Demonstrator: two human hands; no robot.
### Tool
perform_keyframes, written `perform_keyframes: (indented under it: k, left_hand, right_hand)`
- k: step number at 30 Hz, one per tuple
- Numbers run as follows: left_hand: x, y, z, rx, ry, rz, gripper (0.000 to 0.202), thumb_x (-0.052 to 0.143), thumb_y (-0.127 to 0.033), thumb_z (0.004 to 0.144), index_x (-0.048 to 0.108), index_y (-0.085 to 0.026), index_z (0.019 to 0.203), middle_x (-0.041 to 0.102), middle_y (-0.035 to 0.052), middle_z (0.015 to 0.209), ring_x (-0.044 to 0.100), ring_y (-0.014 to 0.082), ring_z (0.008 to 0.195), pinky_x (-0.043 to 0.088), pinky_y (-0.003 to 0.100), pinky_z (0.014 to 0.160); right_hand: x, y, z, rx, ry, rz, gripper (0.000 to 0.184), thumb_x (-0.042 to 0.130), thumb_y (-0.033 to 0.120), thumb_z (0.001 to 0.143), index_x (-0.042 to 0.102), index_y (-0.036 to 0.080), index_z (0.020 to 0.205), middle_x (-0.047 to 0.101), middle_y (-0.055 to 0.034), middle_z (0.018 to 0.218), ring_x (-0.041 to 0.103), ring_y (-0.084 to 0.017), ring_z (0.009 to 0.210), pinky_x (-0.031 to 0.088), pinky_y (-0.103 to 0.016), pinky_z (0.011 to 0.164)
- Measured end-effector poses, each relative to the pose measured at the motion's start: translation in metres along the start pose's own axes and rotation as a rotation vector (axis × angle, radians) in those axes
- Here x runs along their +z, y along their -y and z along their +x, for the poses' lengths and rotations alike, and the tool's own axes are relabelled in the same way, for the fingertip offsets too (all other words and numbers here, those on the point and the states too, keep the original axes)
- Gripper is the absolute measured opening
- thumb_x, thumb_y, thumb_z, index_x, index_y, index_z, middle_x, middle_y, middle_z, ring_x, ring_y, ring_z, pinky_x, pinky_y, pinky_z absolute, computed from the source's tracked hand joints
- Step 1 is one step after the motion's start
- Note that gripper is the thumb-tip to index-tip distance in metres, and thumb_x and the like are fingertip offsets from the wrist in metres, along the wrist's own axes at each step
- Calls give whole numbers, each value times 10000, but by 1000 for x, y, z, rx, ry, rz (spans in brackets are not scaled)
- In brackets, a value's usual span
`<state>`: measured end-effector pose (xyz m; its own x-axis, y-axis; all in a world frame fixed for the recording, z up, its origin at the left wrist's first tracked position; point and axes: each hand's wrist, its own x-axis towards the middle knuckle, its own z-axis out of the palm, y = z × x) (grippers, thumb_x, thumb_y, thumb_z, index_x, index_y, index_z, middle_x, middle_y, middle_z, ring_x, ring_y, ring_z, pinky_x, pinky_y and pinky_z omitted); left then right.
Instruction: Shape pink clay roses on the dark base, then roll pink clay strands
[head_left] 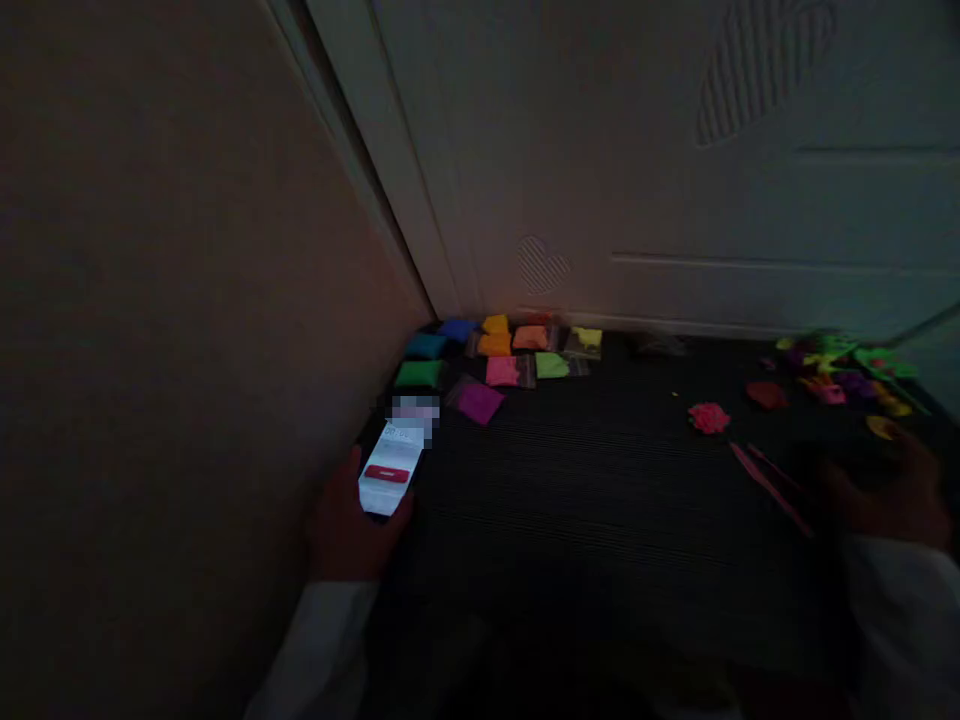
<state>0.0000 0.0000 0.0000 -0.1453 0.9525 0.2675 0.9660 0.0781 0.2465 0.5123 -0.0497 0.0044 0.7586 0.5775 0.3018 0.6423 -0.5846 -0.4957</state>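
Observation:
My left hand is wrapped around a phone with a lit white screen and a red button, at the left edge of the dark table. On the far right, my right hand has its thumb and fingers apart, and the dark space between them is hard to make out. Just above its fingers lies a small yellow piece. To its left are pink tweezers, apparently on the tabletop. Beyond the tweezers' tip rests a pink flower-like piece, with a dull red lump beside it.
Small bags of coloured material, among them green, pink and purple, lie at the table's back left. A heap of bright coloured pieces sits at the back right. A wall borders the left, a pale panel the back. The light is dim.

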Motion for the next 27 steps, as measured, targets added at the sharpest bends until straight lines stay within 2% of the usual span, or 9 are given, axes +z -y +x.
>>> perform_keyframes:
  k: [4,11,18,21,24,27]
  left_hand:
    - [0,0,0,-18,15,29,795,509,-487,641,233,-101,1279,397,151,1236,387,280,1120,318,390,923]
    - [-1,-2,0,-52,14,53,773,496,-488,655,232,-123,1283,412,143,1217,401,280,1102,330,402,904]
    - [3,1,1,-38,6,42,774,499,-492,644,244,-128,1278,413,143,1210,399,284,1099,327,412,898]
    - [5,5,1,-8,-28,20,760,497,-497,646,268,-121,1266,420,146,1200,401,287,1094,320,417,908]
    - [3,7,2,41,-115,-34,723,515,-476,647,311,-124,1244,437,145,1180,396,292,1099,296,428,930]
    - [-6,-8,-2,69,-188,-164,624,545,-403,660,382,-131,1197,461,133,1159,415,276,1081,302,421,933]
  right_hand:
    - [0,-8,2,7,4,6,797,659,360,535,335,245,1254,469,-118,1192,509,-334,994,419,-419,789]
    - [10,-22,5,-102,-80,51,837,698,391,493,353,258,1245,507,-123,1142,518,-302,990,418,-397,783]
    - [8,-17,3,-165,-130,66,811,705,330,499,385,228,1238,527,-156,1101,502,-281,1011,398,-377,785]
    - [6,-15,2,-132,-128,84,801,701,307,499,393,228,1235,533,-163,1094,506,-280,1000,389,-390,776]
    - [4,-10,-1,-69,-126,120,766,695,269,503,417,255,1217,532,-152,1106,514,-272,987,381,-400,774]
    - [1,-1,-4,-5,-161,201,715,692,217,503,465,271,1179,541,-143,1093,533,-263,947,380,-407,761]
